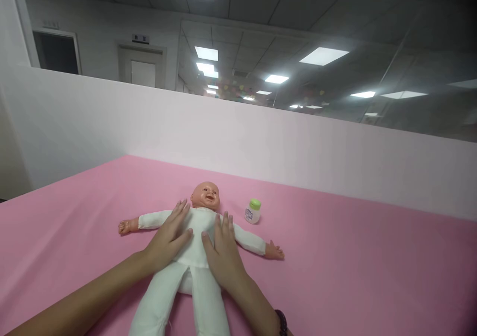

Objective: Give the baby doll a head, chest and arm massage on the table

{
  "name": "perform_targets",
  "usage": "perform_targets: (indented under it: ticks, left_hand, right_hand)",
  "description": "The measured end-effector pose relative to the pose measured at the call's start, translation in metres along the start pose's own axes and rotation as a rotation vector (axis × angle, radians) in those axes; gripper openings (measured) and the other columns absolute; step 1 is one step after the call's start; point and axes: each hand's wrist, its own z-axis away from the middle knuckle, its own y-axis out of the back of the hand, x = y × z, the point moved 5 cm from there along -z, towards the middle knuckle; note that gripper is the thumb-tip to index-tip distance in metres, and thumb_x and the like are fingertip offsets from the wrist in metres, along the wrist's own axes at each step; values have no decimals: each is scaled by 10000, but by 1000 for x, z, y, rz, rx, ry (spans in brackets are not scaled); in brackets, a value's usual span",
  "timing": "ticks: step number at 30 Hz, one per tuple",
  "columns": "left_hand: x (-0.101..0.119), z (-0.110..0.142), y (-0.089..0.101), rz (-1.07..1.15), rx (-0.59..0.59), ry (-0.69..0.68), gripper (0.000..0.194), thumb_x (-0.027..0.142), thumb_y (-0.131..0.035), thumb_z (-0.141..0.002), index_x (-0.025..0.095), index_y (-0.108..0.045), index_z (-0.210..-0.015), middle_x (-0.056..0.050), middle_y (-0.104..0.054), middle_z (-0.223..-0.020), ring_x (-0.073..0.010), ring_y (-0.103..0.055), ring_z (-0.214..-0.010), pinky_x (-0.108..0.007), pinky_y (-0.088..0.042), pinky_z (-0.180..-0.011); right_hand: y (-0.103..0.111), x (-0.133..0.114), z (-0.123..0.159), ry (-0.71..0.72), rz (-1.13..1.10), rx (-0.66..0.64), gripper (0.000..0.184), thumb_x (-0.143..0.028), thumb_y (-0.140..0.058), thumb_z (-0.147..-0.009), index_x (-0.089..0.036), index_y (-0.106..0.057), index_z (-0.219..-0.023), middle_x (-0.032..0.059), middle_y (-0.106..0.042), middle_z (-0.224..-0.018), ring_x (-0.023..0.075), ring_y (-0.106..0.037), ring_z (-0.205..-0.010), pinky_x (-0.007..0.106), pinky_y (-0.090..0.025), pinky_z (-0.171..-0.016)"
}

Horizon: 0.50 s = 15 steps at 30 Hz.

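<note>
A baby doll (197, 231) with a white cloth body lies on its back, its arms spread wide and its head away from me. Along the left side of its torso rests my left hand (169, 239), fingers stretched toward the doll's shoulder. My right hand (222, 249) lies on the other side of the torso, fingers extended and thumb apart. Neither hand grips anything. Just beyond the doll's arm on the right stands a small clear bottle (253, 211) with a green cap. The doll's feet are out of view below.
A pink cloth (335, 256) covers the surface under the doll, with some wrinkles at left. Behind it rises a white partition (238, 137). Farther back are a door (142, 70) and ceiling lights. A dark bracelet (281, 322) circles my right wrist.
</note>
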Motion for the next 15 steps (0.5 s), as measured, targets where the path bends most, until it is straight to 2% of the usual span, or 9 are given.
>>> perform_targets:
  ticks: [3,6,10,15]
  left_hand:
    - [9,3,-4,28,-107,-82,671,553,-408,-969,318,-191,-1559,22,-105,-1658,-206,-46,-1534,-461,-117,-1264]
    - [13,5,-5,40,-168,-100,681,546,-412,-972,337,-144,-1563,39,-73,-1660,-195,-39,-1535,-445,-96,-1269]
    - [17,7,-5,35,-253,-114,664,533,-359,-991,332,-100,-1568,42,-41,-1659,-194,-33,-1533,-438,-88,-1269]
    - [22,6,-6,-56,-367,-126,651,557,-303,-992,313,-114,-1565,28,-99,-1649,-215,-61,-1529,-470,-95,-1262]
  right_hand:
    - [2,-10,4,177,-65,-11,698,-517,-307,-1003,-202,-76,-1581,-16,135,-1626,196,155,-1506,457,-41,-1249]
    - [0,-15,5,297,-100,-92,646,-492,-306,-1015,-261,-89,-1579,-52,73,-1636,172,113,-1515,441,-19,-1252]
    - [-4,-15,4,345,-94,-209,607,-488,-262,-1027,-265,-122,-1574,-49,-1,-1641,168,56,-1523,429,-12,-1253]
    - [-7,-13,3,349,-36,-231,622,-519,-230,-1024,-223,-174,-1569,-20,-42,-1641,177,33,-1525,417,0,-1250]
